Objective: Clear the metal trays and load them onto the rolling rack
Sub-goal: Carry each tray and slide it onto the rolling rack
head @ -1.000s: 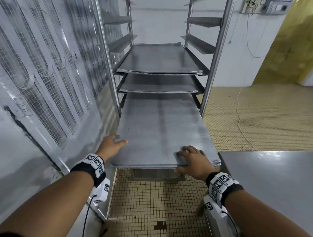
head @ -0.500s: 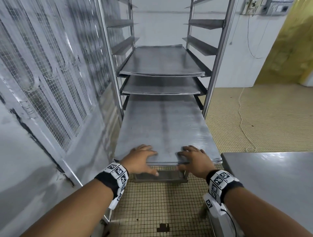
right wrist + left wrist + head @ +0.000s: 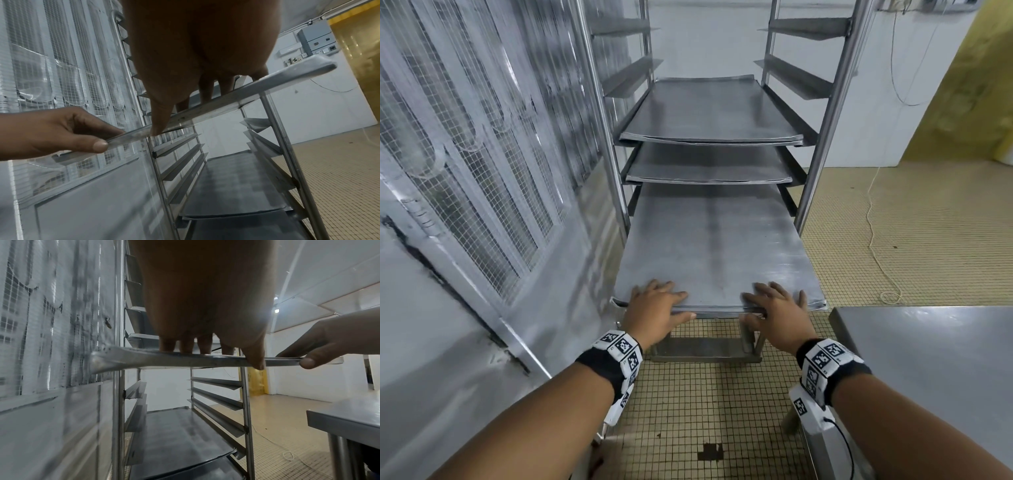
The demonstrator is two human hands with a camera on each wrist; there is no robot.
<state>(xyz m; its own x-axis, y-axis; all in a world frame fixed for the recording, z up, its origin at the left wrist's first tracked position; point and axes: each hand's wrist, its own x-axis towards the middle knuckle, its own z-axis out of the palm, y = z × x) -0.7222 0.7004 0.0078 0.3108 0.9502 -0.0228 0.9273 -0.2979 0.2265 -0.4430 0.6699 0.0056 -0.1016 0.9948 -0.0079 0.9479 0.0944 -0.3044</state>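
Note:
A flat metal tray sticks out of the rolling rack towards me, its far end between the rails. My left hand grips the near edge left of centre, fingers on top and thumb at the rim. My right hand holds the same edge further right in the same way, with the tray edge running under its fingers. Two more trays sit on the rails just above. The wrist views show another tray low in the rack.
A mesh-panelled metal wall runs close along the rack's left side. A steel table stands at my right. A white cord trails over the tiled floor right of the rack. Empty rails are higher up.
My left hand has moved from the tray's left corner onto the near edge and taken hold. The right hand has kept its grip. The tray looks slightly further in.

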